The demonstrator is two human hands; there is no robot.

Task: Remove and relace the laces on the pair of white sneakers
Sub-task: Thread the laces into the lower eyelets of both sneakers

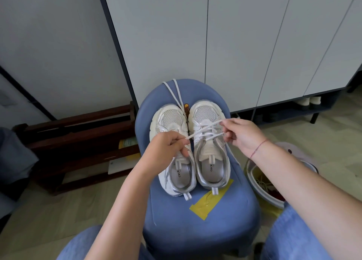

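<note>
Left hand (168,148): fingers curled, thumb and forefinger pinching one end of a white lace (207,131). The hand sits over the midfoot of the left sneaker (170,120) and hides its eyelet area. That shoe's mesh toe shows beyond the knuckles and its open heel shows toward the wrist.

Right hand (241,134): fingers curled, thumb and fingertips gripping the other end of the same lace. A thin red string (258,148) circles this wrist.

The lace runs taut between the two hands, crossing several times over the tongue of the right sneaker (209,161). This shoe lies between the hands, nearer the right one, toe pointing away from the person. Only the forward eyelets appear threaded; the heelward part of the tongue is bare.

The two sneakers stand side by side, touching along their inner edges, on a blue stool (195,226).

A second white lace (177,92) lies loose on the stool beyond the left hand, past the toe of the left sneaker, one end trailing into the gap between the shoes.

A strip of yellow tape (211,199) is stuck to the stool on the wrist side of both hands, just behind the right sneaker's heel.

A pale basin (252,173) stands on the floor below the right forearm; its contents are unclear. A dark wooden rack (78,134) stands outward of the left hand. White cabinet doors (235,44) rise beyond both hands.
</note>
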